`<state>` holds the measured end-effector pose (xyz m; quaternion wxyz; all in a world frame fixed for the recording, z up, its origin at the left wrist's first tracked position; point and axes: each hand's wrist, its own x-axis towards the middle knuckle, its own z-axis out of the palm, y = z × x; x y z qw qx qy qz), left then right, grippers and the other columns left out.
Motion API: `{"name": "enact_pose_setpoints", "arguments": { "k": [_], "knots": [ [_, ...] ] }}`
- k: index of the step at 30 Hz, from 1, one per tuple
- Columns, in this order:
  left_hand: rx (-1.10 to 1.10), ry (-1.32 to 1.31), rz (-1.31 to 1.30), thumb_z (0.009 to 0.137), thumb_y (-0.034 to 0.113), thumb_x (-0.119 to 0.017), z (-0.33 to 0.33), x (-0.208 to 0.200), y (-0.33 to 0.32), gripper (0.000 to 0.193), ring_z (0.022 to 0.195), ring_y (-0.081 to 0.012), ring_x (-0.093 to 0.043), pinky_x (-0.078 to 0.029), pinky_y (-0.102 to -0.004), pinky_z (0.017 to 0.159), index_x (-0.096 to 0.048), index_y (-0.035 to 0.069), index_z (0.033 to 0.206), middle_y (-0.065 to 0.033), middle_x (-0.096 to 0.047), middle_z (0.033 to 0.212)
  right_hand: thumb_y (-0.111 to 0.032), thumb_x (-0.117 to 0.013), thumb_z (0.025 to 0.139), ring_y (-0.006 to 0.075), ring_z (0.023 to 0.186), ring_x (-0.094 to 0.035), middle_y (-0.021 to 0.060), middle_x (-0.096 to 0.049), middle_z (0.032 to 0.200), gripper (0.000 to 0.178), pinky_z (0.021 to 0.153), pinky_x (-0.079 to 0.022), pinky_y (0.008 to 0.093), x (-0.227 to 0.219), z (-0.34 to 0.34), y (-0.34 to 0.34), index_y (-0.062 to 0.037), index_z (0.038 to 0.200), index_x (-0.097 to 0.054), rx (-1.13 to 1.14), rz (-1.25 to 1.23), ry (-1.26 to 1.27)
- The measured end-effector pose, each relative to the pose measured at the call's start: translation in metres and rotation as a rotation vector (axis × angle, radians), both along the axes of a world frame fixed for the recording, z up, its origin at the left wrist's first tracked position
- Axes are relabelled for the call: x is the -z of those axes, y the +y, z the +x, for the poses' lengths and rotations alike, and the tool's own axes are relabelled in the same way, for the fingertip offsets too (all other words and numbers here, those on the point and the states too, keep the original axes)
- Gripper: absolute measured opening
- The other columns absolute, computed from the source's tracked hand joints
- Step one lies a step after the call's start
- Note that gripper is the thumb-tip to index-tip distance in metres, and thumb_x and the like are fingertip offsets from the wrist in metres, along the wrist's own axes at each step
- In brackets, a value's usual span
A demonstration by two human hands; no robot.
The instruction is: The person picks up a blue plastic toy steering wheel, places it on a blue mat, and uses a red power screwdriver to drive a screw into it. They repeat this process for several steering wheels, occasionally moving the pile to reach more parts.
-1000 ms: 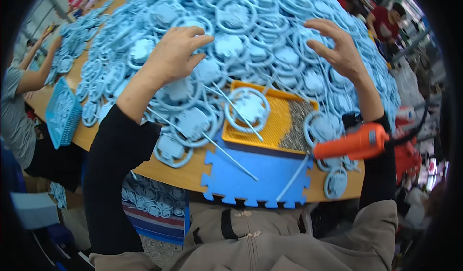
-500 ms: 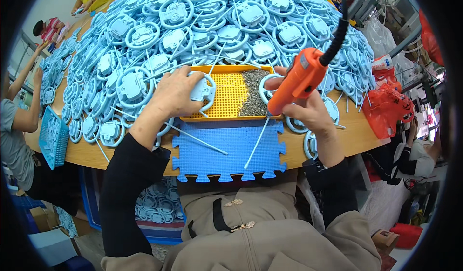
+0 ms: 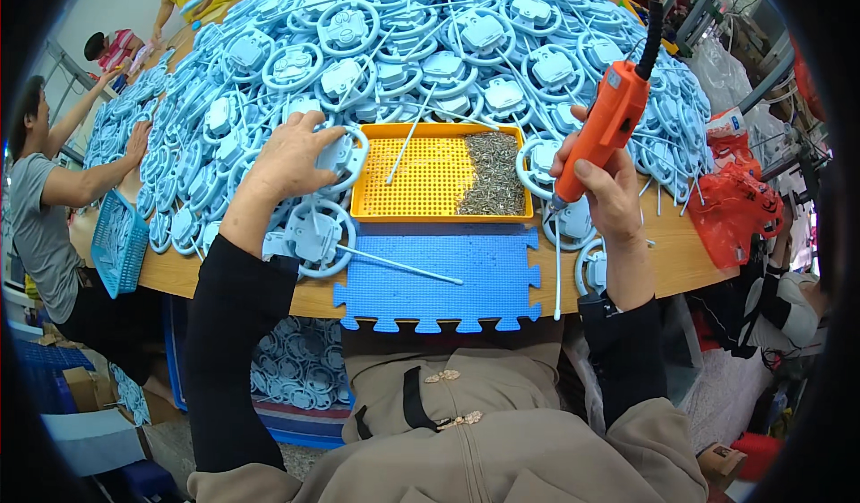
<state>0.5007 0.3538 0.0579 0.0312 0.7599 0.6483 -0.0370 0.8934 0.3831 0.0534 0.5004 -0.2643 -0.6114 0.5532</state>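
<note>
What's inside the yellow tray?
Yellow tray: small metal pieces heaped at right; a light-blue stick over its perforated floor at left. What lies under the heap is hidden.

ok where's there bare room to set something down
Right part of the blue foam mat, bordering the yellow plastic tray; brown wooden tabletop between the right hand and red plastic bag. Crowded beyond the tray: light-blue plastic rings.

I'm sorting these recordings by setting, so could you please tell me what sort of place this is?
Probably an assembly workshop: a big heap of matching light-blue parts on the table, a yellow tray with many small metallic pieces, and a corded orange power tool.
</note>
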Motion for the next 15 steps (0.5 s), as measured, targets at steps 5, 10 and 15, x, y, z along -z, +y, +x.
{"name": "enact_pose_setpoints", "arguments": {
  "k": [5, 10, 15],
  "knots": [
    [0.093, 0.167, 0.243, 0.071, 0.019, -0.073, 0.014, 0.013, -0.012, 0.072, 0.123, -0.0351, -0.047, -0.038, -0.0427, 0.103, -0.048, 0.015, 0.139, -0.0167, -0.050, 0.133, -0.012, -0.062, 0.084, 0.0115, 0.080, -0.057, 0.0039, -0.057, 0.089, 0.061, 0.077, -0.046, 0.0279, 0.005, 0.004, -0.010, 0.0047, 0.138, -0.039, 0.087, 0.046, -0.020],
    [0.119, -0.036, 0.307, 0.076, 0.026, -0.071, 0.082, 0.020, 0.015, 0.049, 0.114, -0.0299, -0.053, -0.041, -0.0410, 0.095, -0.060, 0.008, 0.121, -0.0137, -0.059, 0.119, -0.010, -0.061, 0.085, 0.0105, 0.079, -0.056, 0.0027, -0.057, 0.086, 0.056, 0.074, -0.045, 0.0267, 0.010, 0.009, -0.010, 0.0054, 0.135, -0.041, 0.167, -0.010, -0.032],
    [-0.107, -0.081, 0.461, 0.082, 0.038, -0.066, 0.109, 0.047, 0.090, 0.034, 0.084, -0.0317, -0.066, -0.052, -0.0430, 0.072, -0.070, 0.005, 0.085, -0.0145, -0.068, 0.087, -0.009, -0.061, 0.086, 0.0095, 0.077, -0.055, 0.0028, -0.058, 0.087, 0.054, 0.071, -0.045, 0.0253, 0.009, 0.001, -0.015, 0.0067, 0.134, -0.041, 0.175, 0.051, -0.067]
  ]
}}
